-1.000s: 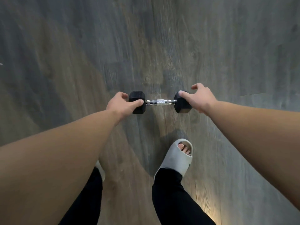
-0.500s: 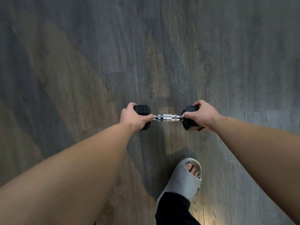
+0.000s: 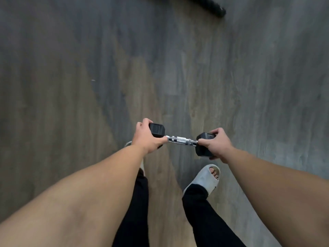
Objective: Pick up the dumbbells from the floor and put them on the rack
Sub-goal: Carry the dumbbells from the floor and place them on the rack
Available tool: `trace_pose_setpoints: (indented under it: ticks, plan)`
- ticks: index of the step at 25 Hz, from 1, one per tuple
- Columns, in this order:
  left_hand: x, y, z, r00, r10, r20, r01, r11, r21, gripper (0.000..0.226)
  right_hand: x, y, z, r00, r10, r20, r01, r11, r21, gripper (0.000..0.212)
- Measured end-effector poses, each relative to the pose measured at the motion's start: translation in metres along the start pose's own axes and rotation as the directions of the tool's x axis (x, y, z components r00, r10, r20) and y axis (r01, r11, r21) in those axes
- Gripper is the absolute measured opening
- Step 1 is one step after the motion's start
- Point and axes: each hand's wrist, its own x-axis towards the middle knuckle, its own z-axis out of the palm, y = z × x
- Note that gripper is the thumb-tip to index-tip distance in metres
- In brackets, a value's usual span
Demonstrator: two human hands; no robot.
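Note:
A small dumbbell [image 3: 179, 139] with two black hex heads and a knurled chrome handle hangs level above the wooden floor, in front of my legs. My left hand [image 3: 146, 138] is wrapped around its left head. My right hand [image 3: 216, 144] grips the right head, which tilts slightly lower. The chrome handle between the hands is bare. No rack shows in the view.
Grey-brown wood plank floor [image 3: 71, 68] fills the view. A dark blurred object [image 3: 211, 6] lies at the top edge. My feet in grey slides [image 3: 204, 179] and black trousers stand directly below the dumbbell.
The dumbbell, held in both hands, has come closer to my body and lower in view. My feet have stepped; the left foot now shows under my left wrist. A dark object has appeared at the top.

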Motion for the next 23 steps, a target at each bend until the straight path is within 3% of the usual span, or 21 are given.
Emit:
trace_pose_setpoints:
  ticks: [2,6,13,17,23]
  plan:
    - [-0.048,0.001,-0.074,0.999,-0.012,-0.048,0.008,0.997,-0.077,0.071,-0.072,-0.056,0.0,0.997,-0.065,0.029,0.066,0.997,-0.031,0.083]
    - [-0.136,-0.001,-0.23,0.97,-0.008,-0.242,-0.028,0.989,-0.146,0.072,-0.216,-0.17,0.014,0.975,-0.216,0.055,0.22,0.973,-0.072,0.076]
    - [-0.26,-0.035,-0.463,0.85,0.013,-0.527,-0.137,0.971,-0.197,0.072,-0.435,-0.33,0.076,0.892,-0.446,0.072,0.451,0.889,-0.081,0.09]
    - [-0.296,-0.081,-0.574,0.821,0.051,-0.569,-0.173,0.972,-0.162,0.077,-0.507,-0.373,0.152,0.868,-0.489,0.085,0.49,0.872,0.011,0.088]
    - [-0.335,-0.168,-0.693,0.799,0.04,-0.599,-0.091,0.994,-0.056,0.077,-0.578,-0.41,0.283,0.874,-0.426,0.234,0.406,0.904,0.132,0.084]
